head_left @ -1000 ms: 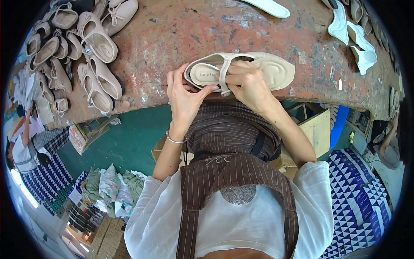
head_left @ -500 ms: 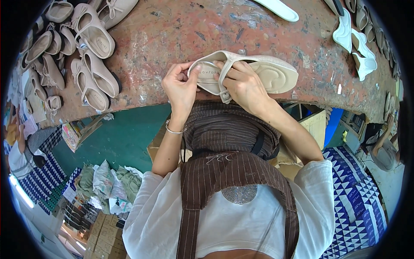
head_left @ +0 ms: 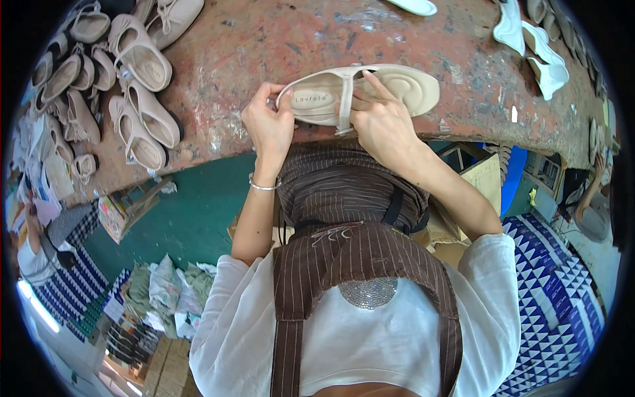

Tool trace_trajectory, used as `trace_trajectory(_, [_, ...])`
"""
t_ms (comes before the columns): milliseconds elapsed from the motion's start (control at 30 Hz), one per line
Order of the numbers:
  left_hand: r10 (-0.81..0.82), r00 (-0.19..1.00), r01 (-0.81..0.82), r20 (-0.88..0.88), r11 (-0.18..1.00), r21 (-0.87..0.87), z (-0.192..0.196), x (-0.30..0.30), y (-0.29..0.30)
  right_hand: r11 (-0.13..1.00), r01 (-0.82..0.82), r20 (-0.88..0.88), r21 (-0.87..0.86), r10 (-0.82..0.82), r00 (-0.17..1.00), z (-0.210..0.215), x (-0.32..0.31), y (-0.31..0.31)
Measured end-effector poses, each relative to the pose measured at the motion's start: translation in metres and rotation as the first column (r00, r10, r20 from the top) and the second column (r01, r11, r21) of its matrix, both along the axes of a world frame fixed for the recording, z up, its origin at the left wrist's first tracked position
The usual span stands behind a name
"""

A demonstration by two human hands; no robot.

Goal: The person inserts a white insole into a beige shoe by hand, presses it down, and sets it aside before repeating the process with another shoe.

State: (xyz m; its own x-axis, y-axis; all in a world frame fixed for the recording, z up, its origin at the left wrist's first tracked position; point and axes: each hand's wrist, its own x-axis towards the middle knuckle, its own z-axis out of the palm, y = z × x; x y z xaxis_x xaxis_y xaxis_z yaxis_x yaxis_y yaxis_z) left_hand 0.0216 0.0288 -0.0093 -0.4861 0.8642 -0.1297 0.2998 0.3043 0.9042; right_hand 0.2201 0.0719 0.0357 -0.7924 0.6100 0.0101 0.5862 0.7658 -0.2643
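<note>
A beige strap shoe with a squared toe lies sideways across the bench edge, heel to the left. Its padded insole faces up, and a narrow strap crosses the opening to a small buckle on the near side. My left hand pinches the heel rim, thumb inside and fingers behind. At the near side by the strap, my right hand grips the shoe; its index finger reaches over to the far rim while the other fingers curl in. The right thumb is hidden.
Beige shoes crowd the worn red bench at the left. White shaped pieces lie at the right, another white piece at the far edge. Below the bench stands a wooden box. Other people are at both sides.
The shoe has turned flatter, with its opening and insole more fully in view. My right index finger has stretched out toward the far rim. My left hand stays at the heel.
</note>
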Motion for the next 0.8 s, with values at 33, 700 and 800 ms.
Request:
trace_trajectory(33, [-0.009, 1.0, 0.009, -0.003, 1.0, -0.013, -0.003, -0.001, -0.004, 0.999, 0.003, 0.002, -0.046, -0.003, 1.0, 0.003, 0.004, 0.007])
trace_trajectory(700, [-0.678, 0.459, 0.636, -0.574, 0.702, -0.32, 0.02, 0.096, -0.03, 0.866, 0.493, -0.304, 0.086, -0.449, 0.84, -0.023, -0.008, 0.0])
trace_trajectory(800, [-0.602, 0.493, 0.659, -0.628, 0.73, -0.183, 0.015, 0.099, -0.025, 0.851, 0.524, -0.041, 0.04, -0.522, 0.852, -0.023, -0.021, 0.057])
